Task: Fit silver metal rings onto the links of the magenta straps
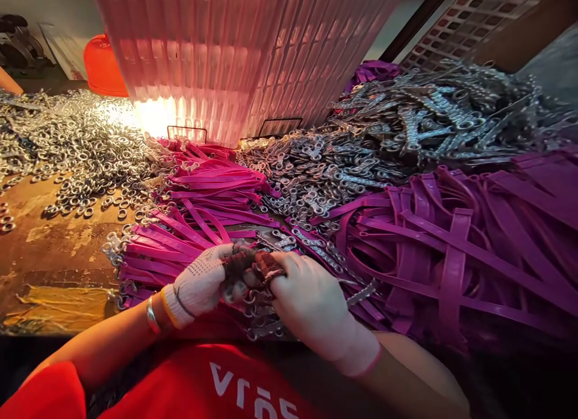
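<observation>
Both my hands wear white knit gloves with dark worn fingertips and meet at the table's near edge. My left hand (205,283) pinches a small metal part against a purple strap end (226,235). My right hand (311,298) closes its fingertips on the same spot from the right, over several grey metal clasps (264,319). Finished purple straps with metal ends (198,208) lie fanned out just beyond my left hand. What exactly sits between the fingertips is hidden.
A heap of loose purple straps (451,244) fills the right. Grey metal clasp pieces (406,136) pile behind it. Silver rings (76,148) are spread at the left on the worn wooden table (49,250). A ribbed pink translucent cover (235,52) stands at the back, beside an orange tub (102,67).
</observation>
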Available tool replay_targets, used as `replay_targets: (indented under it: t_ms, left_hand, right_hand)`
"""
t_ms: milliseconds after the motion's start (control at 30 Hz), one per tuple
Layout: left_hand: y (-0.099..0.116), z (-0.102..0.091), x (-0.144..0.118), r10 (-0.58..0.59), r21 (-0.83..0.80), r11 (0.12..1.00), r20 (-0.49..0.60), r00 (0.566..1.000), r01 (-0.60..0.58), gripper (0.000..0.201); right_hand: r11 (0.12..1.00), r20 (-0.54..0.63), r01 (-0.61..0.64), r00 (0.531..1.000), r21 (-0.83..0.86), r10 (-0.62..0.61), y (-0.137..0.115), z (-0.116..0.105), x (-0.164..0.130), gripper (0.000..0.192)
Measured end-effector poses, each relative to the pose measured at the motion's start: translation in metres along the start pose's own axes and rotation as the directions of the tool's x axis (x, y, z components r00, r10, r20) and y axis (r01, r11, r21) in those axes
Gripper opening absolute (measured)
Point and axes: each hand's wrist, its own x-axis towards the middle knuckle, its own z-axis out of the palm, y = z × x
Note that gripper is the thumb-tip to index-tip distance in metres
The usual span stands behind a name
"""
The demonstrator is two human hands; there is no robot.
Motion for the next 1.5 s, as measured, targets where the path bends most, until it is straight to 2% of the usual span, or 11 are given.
replay_targets:
  t_ms: [200,433,533,700,833,967,1167,1267,1367,1433,1500]
  left_hand:
    - [0.004,0.0,-0.007,0.136,0.231,0.963,0.039,0.99,-0.141,0.031]
    - [-0.004,0.0,0.001,0.123,0.207,0.97,0.045,0.991,-0.13,0.029]
    - [0.0,-0.003,0.003,0.006,0.226,0.973,0.148,0.989,-0.04,0.034]
    - [0.005,-0.005,0.003,-0.189,0.386,0.916,0.179,0.966,0.108,0.03]
    - [0.009,-0.001,-0.005,-0.121,0.478,0.875,0.058,0.991,0.079,0.024]
    - [0.015,0.005,-0.012,0.003,0.549,0.835,0.064,0.998,-0.038,0.015]
    - [0.019,0.02,-0.01,-0.101,0.387,0.918,0.013,0.995,0.088,0.023]
    - [0.029,0.021,0.004,-0.105,0.452,0.89,0.067,0.992,0.063,0.025]
    - [0.047,0.014,0.041,-0.027,0.772,0.626,0.164,0.986,-0.111,0.016]
    - [0.057,0.01,0.077,0.116,0.954,0.141,0.248,0.962,-0.263,0.008]
    - [0.059,0.008,0.116,0.128,0.904,-0.335,0.324,0.937,-0.266,0.014]
  right_hand:
    - [0.863,-0.062,-0.156,0.976,0.48,0.21,0.002,0.01,-0.014,0.045]
    - [0.732,-0.019,-0.182,0.966,0.656,0.257,0.0,0.003,-0.013,0.055]
    - [0.743,-0.024,-0.067,0.993,0.665,0.112,0.01,0.001,-0.011,0.064]
    - [0.842,0.025,0.062,0.996,0.537,-0.09,0.017,0.006,-0.009,0.045]
    - [0.95,0.124,-0.021,0.992,0.312,-0.019,0.013,0.004,-0.01,0.024]
    - [0.938,0.233,-0.074,0.972,0.339,-0.008,0.009,-0.003,-0.008,0.014]
    - [0.926,-0.181,-0.081,0.971,0.369,0.156,-0.007,0.012,-0.018,0.013]
    - [0.895,-0.197,-0.148,0.948,0.42,0.249,-0.005,0.024,-0.022,0.017]
    - [0.809,-0.104,-0.277,0.919,0.519,0.381,0.013,0.029,-0.021,0.018]
    - [0.741,-0.077,-0.355,0.875,0.57,0.478,0.028,0.029,-0.02,0.019]
    - [0.66,-0.053,-0.399,0.831,0.637,0.553,0.041,0.029,-0.019,0.021]
